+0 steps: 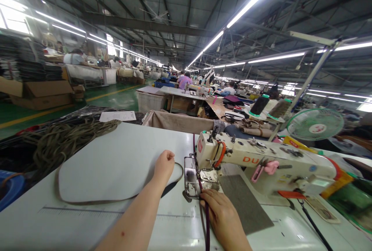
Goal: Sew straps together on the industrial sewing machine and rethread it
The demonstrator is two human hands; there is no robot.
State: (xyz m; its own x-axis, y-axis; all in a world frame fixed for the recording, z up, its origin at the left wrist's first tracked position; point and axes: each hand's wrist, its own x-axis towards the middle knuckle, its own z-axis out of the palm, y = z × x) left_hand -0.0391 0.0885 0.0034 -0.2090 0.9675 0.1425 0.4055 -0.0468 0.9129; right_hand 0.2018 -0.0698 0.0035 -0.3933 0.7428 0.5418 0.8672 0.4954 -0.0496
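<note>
My left hand (164,165) is closed above the white sewing table, left of the needle plate. A thin olive strap (99,202) curves over the tabletop, passes behind my left forearm and loops up to that hand; the part inside the fingers is hidden. My right hand (219,212) lies just in front of the needle plate (192,181), fingers bent over a narrow maroon strap (207,227). This strap runs under the sewing machine head (205,146) and out behind it. Beside it, a second olive strip hangs toward the front edge.
A tangled heap of olive straps (69,138) lies at the left. Grey cardboard (245,200) sits under the machine arm, with pink thread snips (257,171) hanging on it. A green fan (315,123) and thread cones (259,105) stand behind. People work farther off.
</note>
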